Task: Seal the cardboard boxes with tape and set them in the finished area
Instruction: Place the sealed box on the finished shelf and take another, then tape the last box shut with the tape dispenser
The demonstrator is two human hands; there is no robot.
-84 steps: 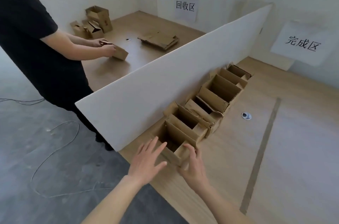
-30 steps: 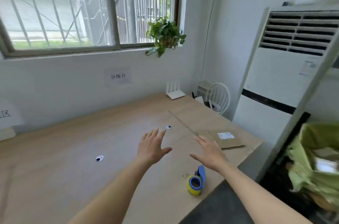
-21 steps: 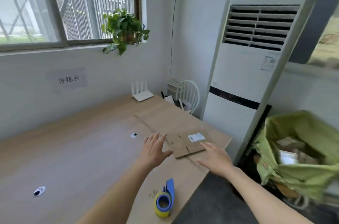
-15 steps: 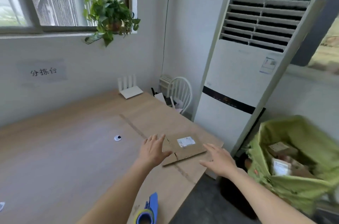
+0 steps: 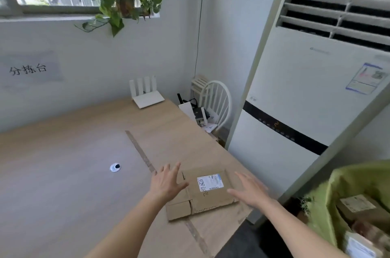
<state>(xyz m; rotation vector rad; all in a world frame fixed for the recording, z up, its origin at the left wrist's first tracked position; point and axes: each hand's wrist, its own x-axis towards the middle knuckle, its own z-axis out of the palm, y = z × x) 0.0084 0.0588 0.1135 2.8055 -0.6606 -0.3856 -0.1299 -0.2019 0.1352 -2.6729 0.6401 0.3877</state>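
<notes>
A flattened cardboard box (image 5: pixel 207 193) with a white shipping label (image 5: pixel 210 182) lies near the right edge of the wooden table (image 5: pixel 63 184). My left hand (image 5: pixel 166 180) hovers over its left side with fingers spread and straight, holding nothing. My right hand (image 5: pixel 249 191) is stretched out over its right side, fingers also spread and empty. The tape roll is out of view.
A tall white air conditioner (image 5: pixel 306 99) stands right of the table. A green bag of parcels (image 5: pixel 356 209) is at the lower right. A white router (image 5: pixel 145 94) and a white chair (image 5: pixel 215 101) are at the far corner. A cable hole (image 5: pixel 115 167) is in the tabletop.
The view swung right from the row of open boxes to this table end. Both hands came closer to the flat box. The blue tape roll dropped out of view.
</notes>
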